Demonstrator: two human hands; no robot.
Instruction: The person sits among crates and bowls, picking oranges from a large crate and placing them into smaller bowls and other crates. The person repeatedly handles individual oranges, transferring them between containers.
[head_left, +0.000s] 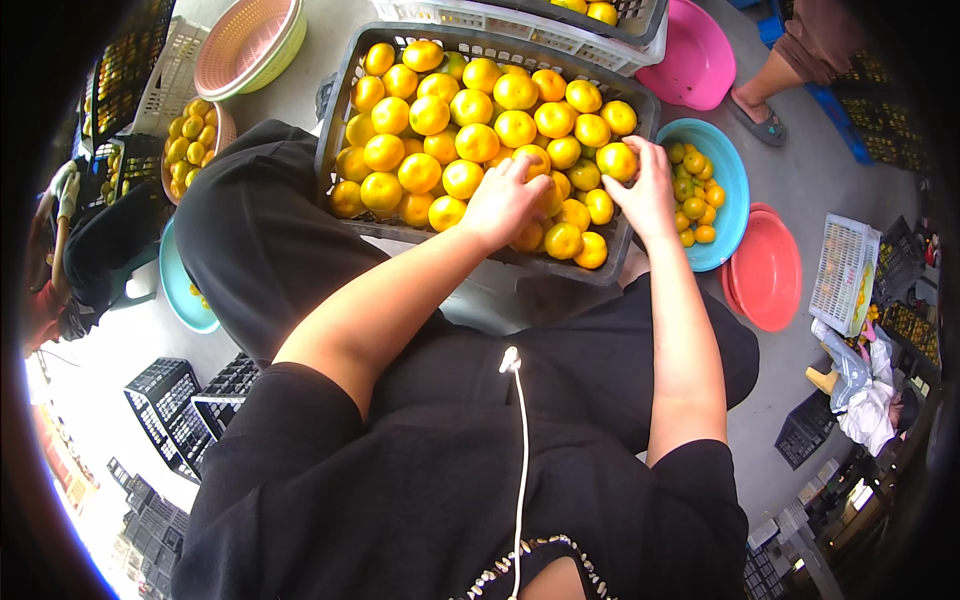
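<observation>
A black plastic crate (626, 259) full of orange-yellow mandarins (419, 173) stands before me. My left hand (504, 196) lies over the fruit right of the crate's middle, its fingers curled over mandarins; whether it grips one is hidden. Near the crate's right side, my right hand (651, 184) has its thumb and fingers around a mandarin (616, 161). Just right of the crate, a blue basin (731, 232) holds smaller, partly green mandarins (694, 206).
White and black crates (525, 34) adjoin the far side. Pink (694, 60) and red basins (766, 270) lie right, near another person's foot (757, 120). Nested baskets (289, 64) and a fruit basket (225, 135) stand left. Another person's gloved hands (66, 187) show far left.
</observation>
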